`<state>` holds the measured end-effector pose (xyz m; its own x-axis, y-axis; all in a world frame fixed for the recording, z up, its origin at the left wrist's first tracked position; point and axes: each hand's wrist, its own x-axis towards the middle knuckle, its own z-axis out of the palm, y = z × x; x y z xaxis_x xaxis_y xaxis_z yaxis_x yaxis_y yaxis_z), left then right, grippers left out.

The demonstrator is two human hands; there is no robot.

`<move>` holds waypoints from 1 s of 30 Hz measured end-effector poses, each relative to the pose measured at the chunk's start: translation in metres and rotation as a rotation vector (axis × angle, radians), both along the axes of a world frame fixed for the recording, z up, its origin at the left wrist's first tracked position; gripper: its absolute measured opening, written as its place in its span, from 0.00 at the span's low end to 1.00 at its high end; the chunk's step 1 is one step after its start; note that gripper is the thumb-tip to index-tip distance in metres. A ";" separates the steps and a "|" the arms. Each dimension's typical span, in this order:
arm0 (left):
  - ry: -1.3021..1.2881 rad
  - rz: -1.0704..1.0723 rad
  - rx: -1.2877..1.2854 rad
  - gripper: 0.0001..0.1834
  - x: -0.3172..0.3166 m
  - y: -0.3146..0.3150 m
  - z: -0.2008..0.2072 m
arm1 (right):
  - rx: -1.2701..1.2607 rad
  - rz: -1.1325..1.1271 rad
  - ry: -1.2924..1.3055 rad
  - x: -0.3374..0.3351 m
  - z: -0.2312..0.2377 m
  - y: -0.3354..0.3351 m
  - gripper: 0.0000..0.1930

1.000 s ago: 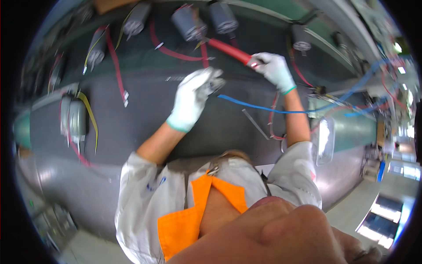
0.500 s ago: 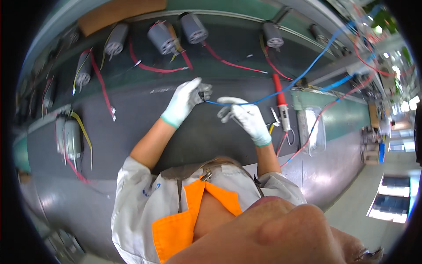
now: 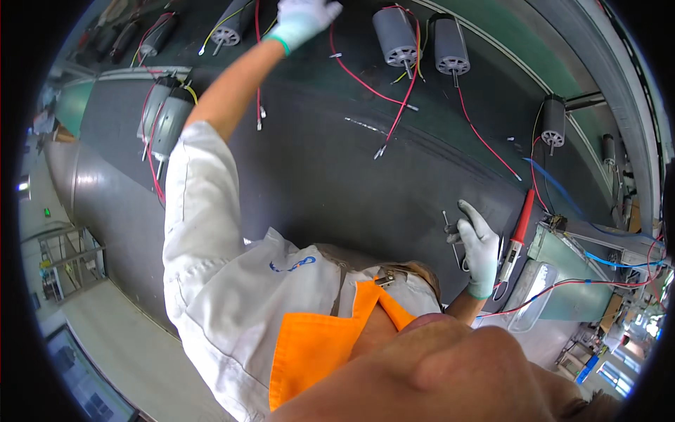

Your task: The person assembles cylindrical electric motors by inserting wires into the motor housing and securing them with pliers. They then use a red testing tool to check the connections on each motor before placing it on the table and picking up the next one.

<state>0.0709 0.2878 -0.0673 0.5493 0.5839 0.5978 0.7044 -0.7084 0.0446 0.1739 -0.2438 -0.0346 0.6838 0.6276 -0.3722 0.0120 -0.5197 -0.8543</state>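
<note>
My left hand, in a white glove with a green cuff, reaches to the far edge of the table. It is partly cut off by the top of the view, so I cannot see what its fingers hold, if anything. Close by are a grey cylindrical motor and a long red lead. My right hand, also gloved, is at the near right with its fingers apart and nothing in them. Beside it are a thin metal tool and a red-and-white corded hand tool.
Along the far side lie more grey motors with red and yellow leads. Two motors rest together at the left. A clear plastic tray sits at the right, near a blue tube and red cables.
My left hand has moved from the middle to the far left. My right hand has drawn back to the near right, and the blue tube now lies away from both. The view has turned.
</note>
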 end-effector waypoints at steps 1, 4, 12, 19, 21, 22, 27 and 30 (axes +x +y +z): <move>0.035 0.077 -0.096 0.34 0.010 0.042 0.000 | -0.017 0.031 -0.066 0.001 -0.002 0.004 0.22; -0.037 0.157 -0.656 0.49 0.019 0.157 -0.023 | -0.058 0.079 -0.168 0.003 -0.006 0.011 0.22; -0.162 -0.116 -1.030 0.44 0.054 0.127 -0.049 | 0.215 0.430 -0.351 -0.001 -0.018 0.111 0.19; -0.394 -0.079 -1.776 0.20 -0.070 -0.027 0.005 | 0.008 0.674 -1.288 -0.028 -0.054 0.252 0.20; -0.339 -0.146 -1.859 0.22 -0.114 -0.081 0.044 | -0.143 0.896 -1.218 -0.080 -0.046 0.249 0.21; -0.316 -0.094 -1.777 0.24 -0.125 -0.114 0.056 | -0.074 0.952 -1.259 -0.112 -0.044 0.238 0.21; -0.024 -0.089 -1.696 0.60 -0.144 -0.204 0.082 | 0.510 1.305 -0.631 -0.273 -0.072 0.191 0.15; 0.251 -0.099 -1.338 0.69 -0.165 -0.248 0.049 | 0.700 1.683 -0.253 -0.234 -0.056 0.153 0.13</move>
<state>-0.0941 0.0395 -0.0181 0.6316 0.5846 -0.5093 0.7441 -0.2728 0.6098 -0.0606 -0.0911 -0.0905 -0.7661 0.6014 0.2269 0.2287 0.5850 -0.7781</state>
